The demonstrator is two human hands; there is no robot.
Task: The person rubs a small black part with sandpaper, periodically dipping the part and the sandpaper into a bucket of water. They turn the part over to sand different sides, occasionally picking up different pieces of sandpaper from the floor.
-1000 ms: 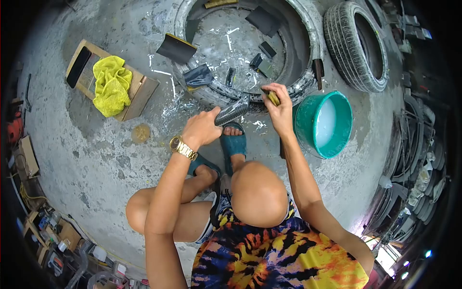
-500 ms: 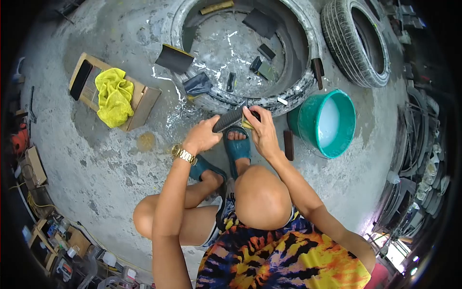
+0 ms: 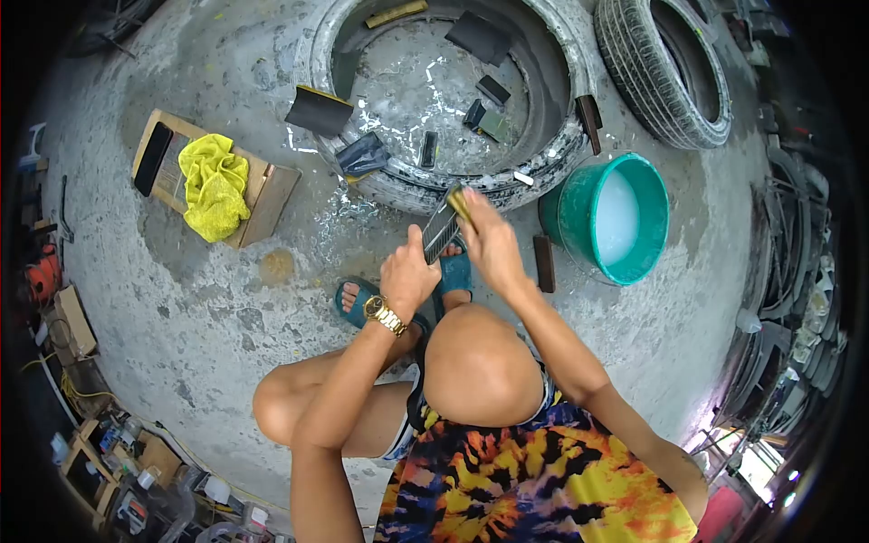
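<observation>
The person wears a short-sleeved tie-dye shirt [image 3: 534, 480] in swirls of yellow, orange, dark blue and black, with touches of red near the right shoulder. Both arms are bare from the sleeve down. A gold-coloured metal wristwatch [image 3: 385, 315] with a link bracelet sits on the left wrist. The head [image 3: 475, 366] is shaved smooth. The legs are bare at the knee, with a patterned hem of shorts showing at the thigh. On the feet are teal slide sandals [image 3: 453, 271] with a broad strap.
</observation>
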